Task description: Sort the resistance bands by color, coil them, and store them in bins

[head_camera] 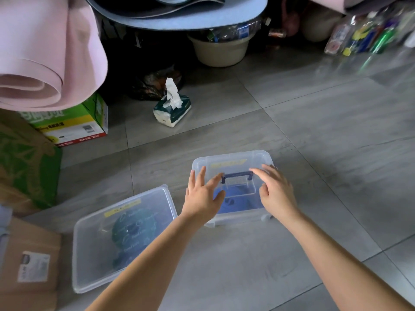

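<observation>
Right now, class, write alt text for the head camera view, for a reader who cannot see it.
Two bare hands, left hand and right hand, reach with spread fingers over the lid of a clear bin holding a blue band. A second lidded clear bin beside it on the grey tiled floor holds a dark teal band.

**Two clear bins, lids on, one band colour each**

Right bin (258, 158): clear plastic, lid on, dark blue handle (237, 175) across the lid top, yellow label strip near the far edge. Blue band (241, 202) bundled inside, seen through the plastic.

Left bin (89, 265): same clear plastic, flat lid on, yellow label strip. It sits nearer, just beside the first and turned at an angle to it. Dark green band (125, 227) coiled inside, blurred through the lid.

Both stand on the grey floor tiles (314, 131).
</observation>
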The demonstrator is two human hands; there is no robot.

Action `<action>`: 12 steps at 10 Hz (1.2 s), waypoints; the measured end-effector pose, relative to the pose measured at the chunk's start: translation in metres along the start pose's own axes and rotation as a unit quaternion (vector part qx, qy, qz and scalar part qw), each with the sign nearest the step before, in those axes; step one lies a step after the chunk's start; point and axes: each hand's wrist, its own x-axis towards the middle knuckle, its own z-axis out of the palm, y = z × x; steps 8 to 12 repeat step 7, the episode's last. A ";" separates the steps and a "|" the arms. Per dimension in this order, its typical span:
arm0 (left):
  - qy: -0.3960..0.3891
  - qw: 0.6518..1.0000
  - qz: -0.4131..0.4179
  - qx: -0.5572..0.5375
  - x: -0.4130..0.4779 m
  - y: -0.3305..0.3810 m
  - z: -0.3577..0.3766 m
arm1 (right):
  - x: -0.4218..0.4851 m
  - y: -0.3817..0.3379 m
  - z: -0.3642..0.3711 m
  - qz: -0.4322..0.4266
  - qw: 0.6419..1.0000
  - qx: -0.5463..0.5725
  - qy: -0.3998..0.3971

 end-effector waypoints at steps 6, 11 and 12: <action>-0.108 0.982 0.020 0.152 -0.025 -0.008 -0.015 | -0.008 -0.001 -0.006 -0.041 0.947 -0.232 -0.217; -0.173 0.971 0.055 0.156 -0.051 -0.015 -0.041 | -0.027 -0.008 -0.031 -0.026 0.959 -0.175 -0.221; -0.173 0.971 0.055 0.156 -0.051 -0.015 -0.041 | -0.027 -0.008 -0.031 -0.026 0.959 -0.175 -0.221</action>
